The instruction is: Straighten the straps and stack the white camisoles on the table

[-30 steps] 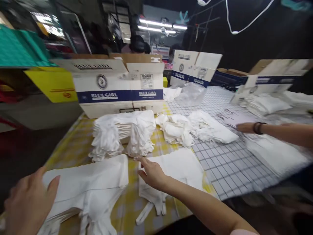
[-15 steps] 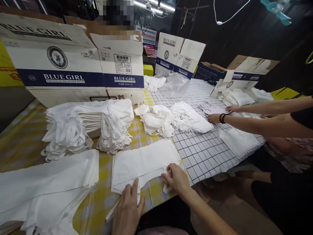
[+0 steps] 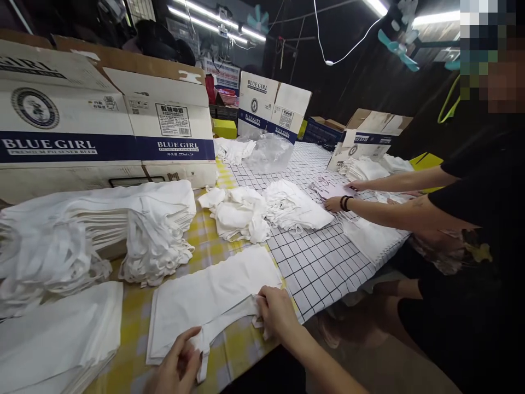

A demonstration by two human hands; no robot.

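Note:
A flat, folded white garment [image 3: 217, 287] with narrow straps lies on the yellow checked cloth in front of me, on top of other white layers. My left hand [image 3: 178, 358] has its fingers curled at the garment's near left edge, with the fabric by the strap between thumb and fingers. At the near right corner, my right hand [image 3: 279, 317] pinches the same garment's edge. Between the two hands the near edge runs in a curve, slightly raised. Left of it is a thick stack of white fabric pieces [image 3: 61, 334], partly out of view.
Behind stand a tall pile of strappy white garments [image 3: 102, 208], a crumpled white heap [image 3: 241, 213] and a large carton [image 3: 172, 131]. On the right, a co-worker's hands [image 3: 338, 203] handle pale pieces on the grid-patterned cloth [image 3: 315, 273]. A clear plastic bag [image 3: 270, 153] lies farther back.
My view has turned to the right. My left hand, which lay flat on the fabric, now grips its edge. The curved near edge is drawn up between my hands.

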